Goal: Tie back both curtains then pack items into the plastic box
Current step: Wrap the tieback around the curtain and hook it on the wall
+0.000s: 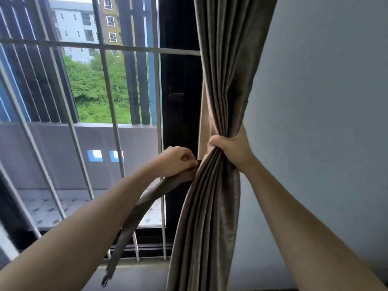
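The right grip (231,153) clenches the curtain (218,85), bunched at mid-height beside the wall (325,91). Just left, at the folds' edge, the left grip (176,161) pinches the strap (142,204), whose loose end hangs low before the window bars (106,85).

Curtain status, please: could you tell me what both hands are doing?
Right hand grips bunched curtain. Left hand pinches tieback at its edge, tail hanging loose. Not tied yet. Nothing in the way.
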